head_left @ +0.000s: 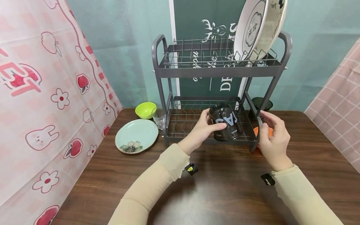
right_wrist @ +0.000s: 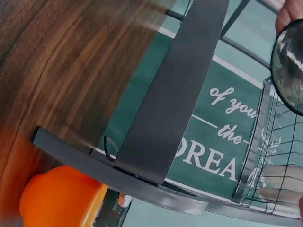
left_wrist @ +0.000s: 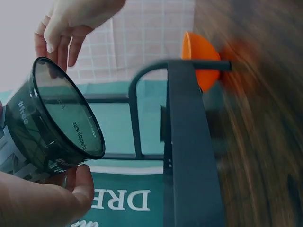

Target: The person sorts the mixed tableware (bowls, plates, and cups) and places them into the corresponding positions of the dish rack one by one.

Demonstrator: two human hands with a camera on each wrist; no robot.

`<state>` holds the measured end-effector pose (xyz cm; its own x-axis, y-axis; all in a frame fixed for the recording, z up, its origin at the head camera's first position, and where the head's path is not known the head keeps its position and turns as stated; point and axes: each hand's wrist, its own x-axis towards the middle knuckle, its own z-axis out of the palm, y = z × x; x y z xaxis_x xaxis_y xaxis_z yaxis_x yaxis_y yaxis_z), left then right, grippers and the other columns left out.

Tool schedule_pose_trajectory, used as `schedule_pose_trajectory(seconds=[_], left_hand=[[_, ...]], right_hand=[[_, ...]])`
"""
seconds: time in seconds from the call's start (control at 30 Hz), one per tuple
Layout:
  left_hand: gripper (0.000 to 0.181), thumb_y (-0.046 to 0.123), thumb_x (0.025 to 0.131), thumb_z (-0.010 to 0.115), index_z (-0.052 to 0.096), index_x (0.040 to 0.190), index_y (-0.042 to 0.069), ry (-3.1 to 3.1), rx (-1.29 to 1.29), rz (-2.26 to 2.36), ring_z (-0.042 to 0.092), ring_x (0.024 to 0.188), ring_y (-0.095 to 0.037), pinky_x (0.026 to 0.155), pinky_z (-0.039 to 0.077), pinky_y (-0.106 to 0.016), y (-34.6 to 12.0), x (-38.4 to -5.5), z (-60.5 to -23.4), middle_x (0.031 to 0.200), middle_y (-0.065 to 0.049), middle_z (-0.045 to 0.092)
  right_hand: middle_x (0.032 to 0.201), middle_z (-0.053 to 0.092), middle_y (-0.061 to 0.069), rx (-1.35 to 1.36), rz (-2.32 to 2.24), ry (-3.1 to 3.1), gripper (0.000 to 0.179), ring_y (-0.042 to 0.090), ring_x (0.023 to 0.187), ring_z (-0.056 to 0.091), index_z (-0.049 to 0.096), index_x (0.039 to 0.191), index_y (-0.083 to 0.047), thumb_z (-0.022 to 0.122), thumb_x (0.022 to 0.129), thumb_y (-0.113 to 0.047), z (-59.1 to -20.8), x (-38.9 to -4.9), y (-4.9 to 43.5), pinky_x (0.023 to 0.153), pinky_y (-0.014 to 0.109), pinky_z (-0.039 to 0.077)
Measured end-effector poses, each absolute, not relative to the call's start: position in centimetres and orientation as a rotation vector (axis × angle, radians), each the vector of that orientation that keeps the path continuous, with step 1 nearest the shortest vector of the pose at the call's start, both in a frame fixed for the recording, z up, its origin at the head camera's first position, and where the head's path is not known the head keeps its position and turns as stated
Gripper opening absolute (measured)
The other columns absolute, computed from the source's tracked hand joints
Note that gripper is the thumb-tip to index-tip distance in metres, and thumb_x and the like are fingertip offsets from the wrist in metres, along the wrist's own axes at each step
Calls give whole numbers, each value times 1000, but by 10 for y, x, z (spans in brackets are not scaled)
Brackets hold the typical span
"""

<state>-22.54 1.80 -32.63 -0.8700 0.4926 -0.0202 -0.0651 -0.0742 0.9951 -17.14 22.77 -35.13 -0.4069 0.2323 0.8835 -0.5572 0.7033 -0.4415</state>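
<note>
My left hand (head_left: 203,126) grips a dark see-through glass cup (head_left: 225,123) with pale lettering, thumb on its near side. The cup is over the front of the rack's (head_left: 216,72) lower shelf. In the left wrist view, the wide mouth of the glass cup (left_wrist: 71,111) faces down toward the shelf, and nothing shows inside. Beside the rack's right front post is my right hand (head_left: 274,137), fingers loosely bent, holding nothing. The left wrist view has this right hand (left_wrist: 78,21) just beyond the cup, fingers hanging near its rim.
Two large patterned dishes (head_left: 250,31) stand upright on the upper shelf's right side. An orange bowl (head_left: 270,132) and a dark bowl (head_left: 262,103) sit right of the rack. At left are a green bowl (head_left: 145,110), a clear glass (head_left: 159,118) and a pale-blue plate (head_left: 137,132).
</note>
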Motion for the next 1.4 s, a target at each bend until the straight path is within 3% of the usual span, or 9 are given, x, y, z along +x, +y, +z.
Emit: schedule_pose_trajectory(seconds=[0.2,0.43,0.6,0.83,0.93,1.0,1.13,1.4], left_hand=[[75,16,81,70,24,139,24,1942,451,1985,51,116,-15,98,42,-38,18,-237,-334,128,-1,51],[86,23,77,75,20,143,22,2169,462,1925,48,122,-16,102,38,-38,20,-249,-339,136,-1,48],[88,28,74,77,22,142,21,2285,501,1882,47,123,-16,102,38,-39,27,-257,-343,137,-1,46],[89,30,71,80,25,141,23,2383,472,1826,44,125,-16,103,36,-41,35,-264,-350,137,0,46],[88,30,71,80,26,141,24,2401,442,1815,43,125,-18,103,36,-41,40,-269,-353,136,0,46],[87,30,71,80,27,140,25,2415,424,1805,41,125,-20,101,37,-43,44,-271,-355,136,-1,45],[86,31,72,79,27,140,26,2462,381,1752,38,125,-23,99,39,-44,53,-275,-356,136,-3,44],[81,28,75,77,29,139,22,2563,443,1685,44,119,-22,98,40,-39,69,-286,-358,131,-3,46]], right_hand=[[125,50,15,34,1050,-1898,35,5,115,51,49,125,-3,46,90,-3,-353,-180,234,101,17,38],[141,36,11,-201,1238,-2079,49,21,132,37,32,139,-11,46,93,-16,-359,-198,242,112,32,28],[150,29,9,-258,1302,-2195,58,21,137,31,22,146,-14,44,94,-25,-367,-209,250,112,40,26],[147,31,18,-224,1250,-2336,59,37,129,38,14,149,-13,40,97,-24,-374,-218,256,104,56,30],[144,36,20,-212,1248,-2331,53,35,121,42,16,148,-13,34,98,-21,-375,-220,256,100,54,34],[139,40,22,-221,1242,-2332,49,35,109,44,18,147,-12,28,99,-20,-377,-222,255,90,50,37],[134,44,24,-257,1213,-2354,47,33,95,42,19,146,-9,21,100,-20,-380,-223,255,74,41,32],[138,42,21,-275,1200,-2364,46,33,92,43,18,146,-8,21,101,-18,-383,-225,256,72,38,31]])
